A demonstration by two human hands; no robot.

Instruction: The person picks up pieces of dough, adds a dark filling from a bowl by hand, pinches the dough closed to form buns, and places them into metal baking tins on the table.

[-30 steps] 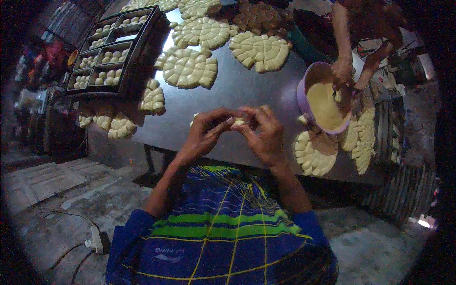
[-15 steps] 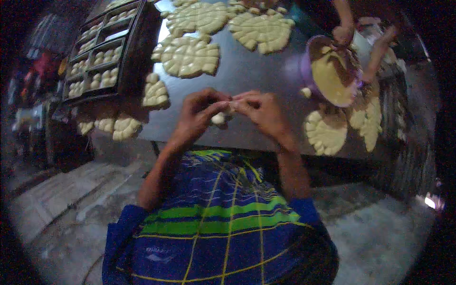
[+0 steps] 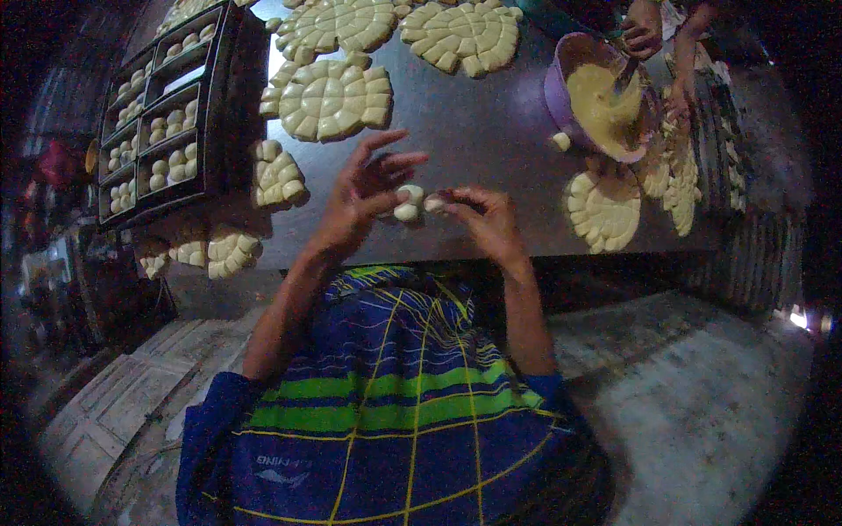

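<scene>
My left hand (image 3: 360,188) is raised over the metal table (image 3: 469,123) with fingers spread, its thumb near a pale dough ball (image 3: 408,211) on the table. To the right of that ball, my right hand (image 3: 487,219) pinches a small dough piece (image 3: 435,203) between thumb and fingers. Around my hands lie scored, segmented dough slabs, among them a large round one (image 3: 324,101), a smaller cluster (image 3: 276,180) to the left and a fan-edged one (image 3: 601,210) to the right.
A dark compartment tray (image 3: 213,140) holds dough balls at left. At upper right a co-worker's hand (image 3: 642,31) grips a tool (image 3: 624,74) in a purple bowl (image 3: 557,88) of yellow batter; another bare hand (image 3: 678,101) is beside it. More dough slabs (image 3: 460,35) cover the table's back.
My hands were pinching together; now my left hand has separated and its fingers have spread, while my right keeps a dough piece. The bowl and table appear higher in view.
</scene>
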